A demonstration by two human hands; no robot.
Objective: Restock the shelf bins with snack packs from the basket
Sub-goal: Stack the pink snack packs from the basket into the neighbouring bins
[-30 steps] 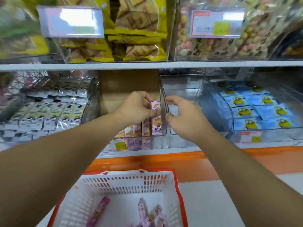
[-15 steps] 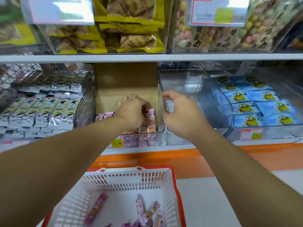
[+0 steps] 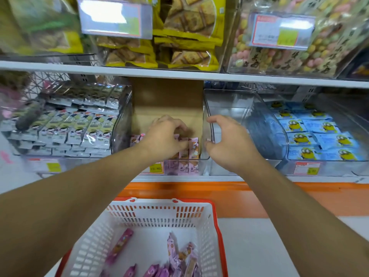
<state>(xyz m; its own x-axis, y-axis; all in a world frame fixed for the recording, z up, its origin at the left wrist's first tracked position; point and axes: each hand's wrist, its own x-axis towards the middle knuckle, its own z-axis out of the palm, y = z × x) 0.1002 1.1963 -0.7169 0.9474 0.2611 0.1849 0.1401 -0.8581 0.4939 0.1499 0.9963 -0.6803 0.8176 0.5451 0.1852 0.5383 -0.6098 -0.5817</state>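
Note:
My left hand (image 3: 163,134) reaches into the middle clear shelf bin (image 3: 201,166), its fingers curled over the tops of the upright pink snack packs (image 3: 193,146) that stand in a row there. My right hand (image 3: 227,142) hovers just right of that bin at its clear side wall, fingers loosely curved and holding nothing. Below my arms sits the white basket with a red rim (image 3: 159,203). Several more pink packs (image 3: 173,254) lie loose on its bottom.
A bin of grey-green packs (image 3: 75,128) stands to the left and a bin of blue cartoon packs (image 3: 311,136) to the right. Between them and my right hand is a bare clear bin (image 3: 235,108). The upper shelf (image 3: 179,75) holds yellow biscuit bags and coloured candy bags.
A second ago both hands held a pink pack above the row. My left hand has since lowered it into the bin's row, and my right hand let go and drew slightly right.

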